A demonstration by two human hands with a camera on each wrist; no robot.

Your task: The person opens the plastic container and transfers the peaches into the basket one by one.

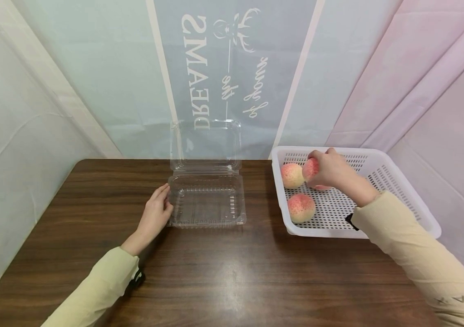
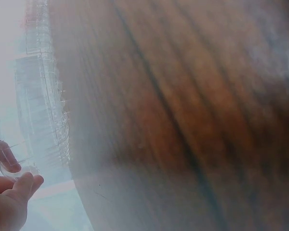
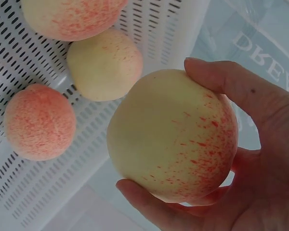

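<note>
My right hand (image 1: 334,171) grips a peach (image 3: 171,137), yellowish with red flecks, over the white plastic basket (image 1: 330,233). In the right wrist view the thumb and fingers wrap its sides. Three more peaches lie in the basket: a yellow-and-pink one (image 1: 292,175), a redder one (image 1: 301,208) near the front, and one (image 1: 322,187) mostly covered by the hand. On the table's left half, my left hand (image 1: 156,214) pinches the left rim of a clear clamshell container (image 1: 207,223). Its lid (image 1: 206,145) stands raised at the back, and no fruit is visible inside.
The dark wooden table (image 1: 232,277) backs onto a printed cloth (image 1: 232,68) with white lettering. More pale cloth hangs at both sides. Brown tabletop separates the container from the basket, whose right part shows bare perforated floor.
</note>
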